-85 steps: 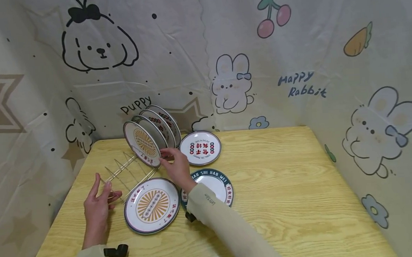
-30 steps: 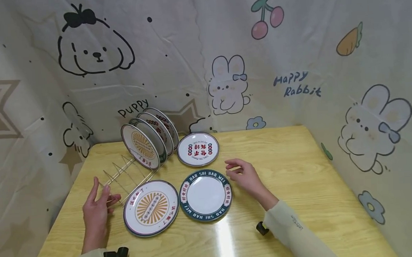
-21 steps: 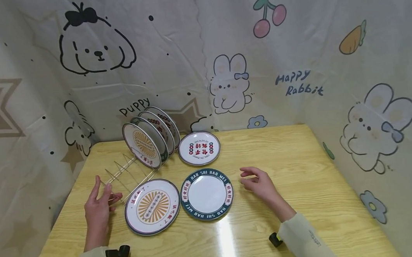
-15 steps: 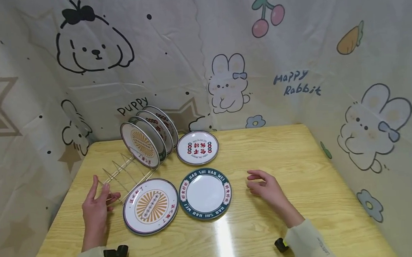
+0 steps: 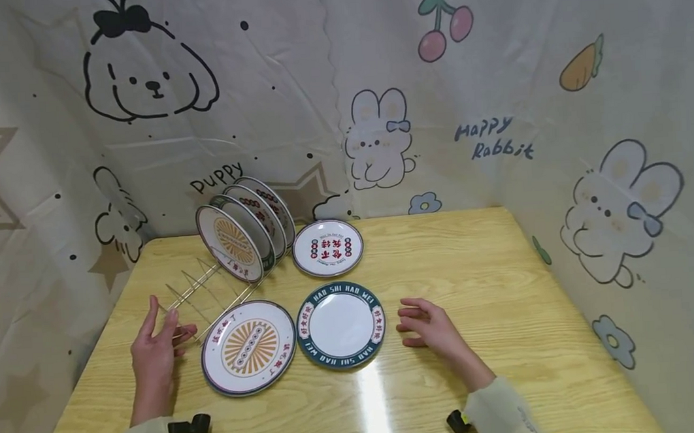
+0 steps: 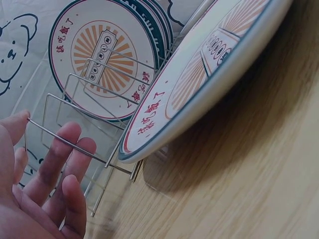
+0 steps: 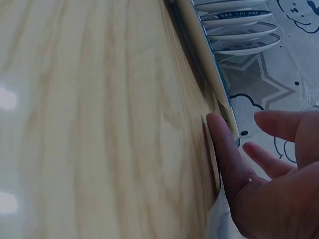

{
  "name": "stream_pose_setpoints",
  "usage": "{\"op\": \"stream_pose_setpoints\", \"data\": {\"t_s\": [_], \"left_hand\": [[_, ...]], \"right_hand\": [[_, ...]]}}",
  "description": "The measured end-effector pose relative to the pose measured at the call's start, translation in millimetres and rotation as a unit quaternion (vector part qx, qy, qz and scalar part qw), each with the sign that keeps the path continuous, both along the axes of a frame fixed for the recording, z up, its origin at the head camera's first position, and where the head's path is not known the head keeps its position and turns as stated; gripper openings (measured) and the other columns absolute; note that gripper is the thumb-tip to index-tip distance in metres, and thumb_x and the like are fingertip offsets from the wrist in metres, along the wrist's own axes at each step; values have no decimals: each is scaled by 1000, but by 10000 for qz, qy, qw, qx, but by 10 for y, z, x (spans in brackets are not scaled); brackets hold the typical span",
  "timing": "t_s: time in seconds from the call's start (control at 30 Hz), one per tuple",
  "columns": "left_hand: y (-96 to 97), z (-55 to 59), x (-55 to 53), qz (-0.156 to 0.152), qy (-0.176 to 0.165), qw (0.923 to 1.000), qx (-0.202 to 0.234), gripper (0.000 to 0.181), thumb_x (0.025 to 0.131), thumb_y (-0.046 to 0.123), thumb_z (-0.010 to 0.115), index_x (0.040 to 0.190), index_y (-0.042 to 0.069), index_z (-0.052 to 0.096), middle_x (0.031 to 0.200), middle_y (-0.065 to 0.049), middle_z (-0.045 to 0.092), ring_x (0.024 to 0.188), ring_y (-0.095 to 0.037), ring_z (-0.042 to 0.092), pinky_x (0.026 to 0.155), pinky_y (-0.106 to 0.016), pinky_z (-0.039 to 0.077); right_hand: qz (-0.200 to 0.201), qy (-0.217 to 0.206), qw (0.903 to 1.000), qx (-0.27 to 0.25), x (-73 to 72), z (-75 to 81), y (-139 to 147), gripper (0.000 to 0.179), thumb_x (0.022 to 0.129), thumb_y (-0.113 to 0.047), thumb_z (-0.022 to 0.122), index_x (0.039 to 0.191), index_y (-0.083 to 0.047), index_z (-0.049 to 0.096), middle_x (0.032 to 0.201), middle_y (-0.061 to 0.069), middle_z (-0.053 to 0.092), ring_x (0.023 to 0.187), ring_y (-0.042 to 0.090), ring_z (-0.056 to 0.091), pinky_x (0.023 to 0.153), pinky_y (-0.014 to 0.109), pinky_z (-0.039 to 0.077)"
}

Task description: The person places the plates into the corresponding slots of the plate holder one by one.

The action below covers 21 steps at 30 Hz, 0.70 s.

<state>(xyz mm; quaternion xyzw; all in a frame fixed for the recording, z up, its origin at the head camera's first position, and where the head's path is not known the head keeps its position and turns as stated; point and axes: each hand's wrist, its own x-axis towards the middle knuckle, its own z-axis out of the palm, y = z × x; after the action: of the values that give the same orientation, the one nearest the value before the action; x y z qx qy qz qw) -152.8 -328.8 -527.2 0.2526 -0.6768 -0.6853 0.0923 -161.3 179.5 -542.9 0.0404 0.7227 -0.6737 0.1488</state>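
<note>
Four plates [image 5: 230, 241] lean in the far end of the wire rack [image 5: 193, 287]; should the left hand [image 5: 152, 353], fingers spread and touching its near end, let it slide, those plates could topple; right of the rack, the right hand [image 5: 432, 330] hovers, fingers loosely apart

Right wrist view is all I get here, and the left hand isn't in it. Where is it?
Observer: The left hand is touching the near end of the wire rack.
Operator: Which pattern faces that hand?
Observer: An orange sunburst, on the foremost standing plate.
Operator: How many plates lie flat?
Observer: Three: a sunburst plate beside the rack, a green-rimmed plate next to it, and a plate with red characters farther back.
</note>
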Motion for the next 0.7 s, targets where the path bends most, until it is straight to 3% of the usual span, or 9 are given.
{"op": "stream_pose_setpoints", "data": {"t_s": [0.27,0.47,0.7], "left_hand": [[-12,-4,10,-16,-90,10000,-2,61,100,48,64,153,57,34,74,14,77,73,2,74,56,-23,48],[-19,-6,5,-25,-65,10000,-26,62,100,50,64,153,57,33,75,15,77,72,2,74,56,-23,48],[-13,-18,-9,-14,-4,10000,49,61,101,47,63,154,56,33,73,13,77,71,1,74,53,-22,47]], "right_hand": [[267,-181,9993,-206,-41,1,-247,52,104,-7,60,152,4,43,144,33,54,107,26,71,79,42,63],[62,-290,9995,-120,-115,-29,-430,48,101,-1,61,148,4,49,134,29,62,95,22,72,75,37,63],[-138,-259,9994,-180,-142,-39,-457,49,94,9,62,143,9,54,124,28,65,86,19,71,73,38,63]]}}
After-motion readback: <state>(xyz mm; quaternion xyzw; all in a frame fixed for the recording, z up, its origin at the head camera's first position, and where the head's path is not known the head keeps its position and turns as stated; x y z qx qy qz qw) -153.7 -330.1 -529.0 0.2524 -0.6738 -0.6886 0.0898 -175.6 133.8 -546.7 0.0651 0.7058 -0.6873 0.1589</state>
